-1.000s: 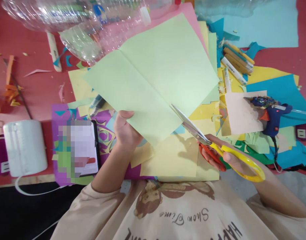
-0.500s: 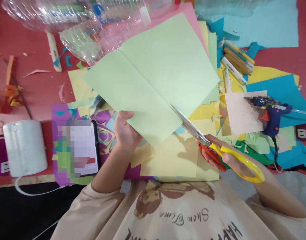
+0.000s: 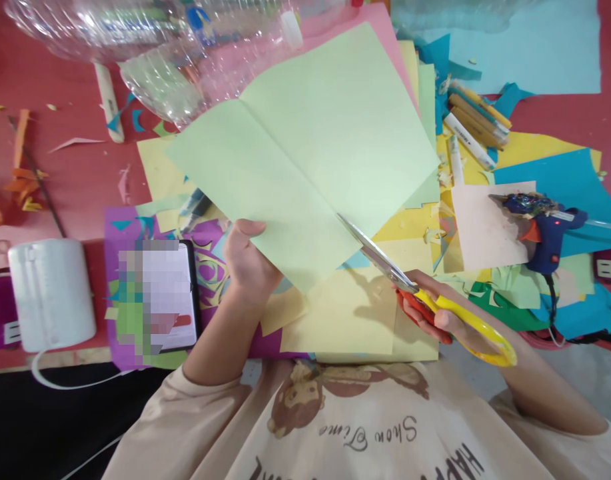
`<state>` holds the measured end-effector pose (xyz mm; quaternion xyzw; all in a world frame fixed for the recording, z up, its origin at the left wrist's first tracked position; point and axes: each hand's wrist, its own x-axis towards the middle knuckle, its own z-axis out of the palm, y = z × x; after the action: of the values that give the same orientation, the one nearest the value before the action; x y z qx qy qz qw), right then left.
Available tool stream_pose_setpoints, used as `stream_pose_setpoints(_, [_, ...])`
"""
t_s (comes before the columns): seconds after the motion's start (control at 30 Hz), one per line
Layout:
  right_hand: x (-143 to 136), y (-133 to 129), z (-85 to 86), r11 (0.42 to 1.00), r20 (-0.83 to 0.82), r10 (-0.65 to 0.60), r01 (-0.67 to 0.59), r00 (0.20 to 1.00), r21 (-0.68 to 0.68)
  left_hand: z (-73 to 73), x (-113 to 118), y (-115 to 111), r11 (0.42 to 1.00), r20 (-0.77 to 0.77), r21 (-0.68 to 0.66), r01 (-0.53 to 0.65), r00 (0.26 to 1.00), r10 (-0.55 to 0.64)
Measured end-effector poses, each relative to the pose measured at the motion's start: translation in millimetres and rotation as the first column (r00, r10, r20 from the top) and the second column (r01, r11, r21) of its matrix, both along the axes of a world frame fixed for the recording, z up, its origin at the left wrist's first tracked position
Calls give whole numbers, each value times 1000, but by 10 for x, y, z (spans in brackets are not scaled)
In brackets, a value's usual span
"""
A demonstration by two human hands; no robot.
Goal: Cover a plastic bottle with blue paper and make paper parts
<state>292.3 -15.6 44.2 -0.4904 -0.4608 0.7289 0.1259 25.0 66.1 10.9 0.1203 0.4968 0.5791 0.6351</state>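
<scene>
A large pale green sheet of paper [image 3: 345, 127] with a crease running across it is gripped at its lower left edge by my left hand [image 3: 250, 260]. The thumb lies on top and the other fingers are hidden beneath. My right hand [image 3: 428, 310] is closed round the yellow and red handles of a pair of scissors [image 3: 385, 260]. Their blades lie along the crease at the sheet's lower right edge, the upper blade over the paper. Under the sheet are pale yellow papers [image 3: 345, 320].
A glue gun [image 3: 548, 233] rests on paper at the right, near several markers [image 3: 478, 127]. Clear plastic bottles [image 3: 135, 33] lie at the back left. A phone [image 3: 170, 293] and a white corded box [image 3: 52, 293] are on the left. Paper scraps litter the red table [image 3: 70, 180].
The scissors have moved slightly left and further along the crease, and their handles have come closer together. The sheet and my left hand have barely shifted.
</scene>
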Motion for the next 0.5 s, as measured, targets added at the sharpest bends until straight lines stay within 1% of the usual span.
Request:
stream_pose_setpoints(0.1, [7, 2, 17, 997, -20, -49, 47, 999, -68, 18, 14, 14, 1000, -20, 3, -24, 1000, 24])
stream_pose_setpoints(0.23, [5, 22, 42, 992, -14, -67, 65, 998, -108, 27, 38, 27, 1000, -15, -10, -29, 999, 28])
stream_pose_setpoints(0.37, [0, 38, 52, 995, -26, -61, 59, 998, -84, 15, 48, 20, 999, 44, -39, -19, 999, 20])
stream_pose_setpoints(0.43, [2, 32, 49, 996, -6, -59, 59, 998, -62, 8, 49, 10, 999, 64, -38, -1, 998, 4])
stream_pose_setpoints(0.5, [3, 22, 48, 996, 9, -62, 62, 998, -69, 2, 50, 0, 999, 76, -44, 17, 997, -14])
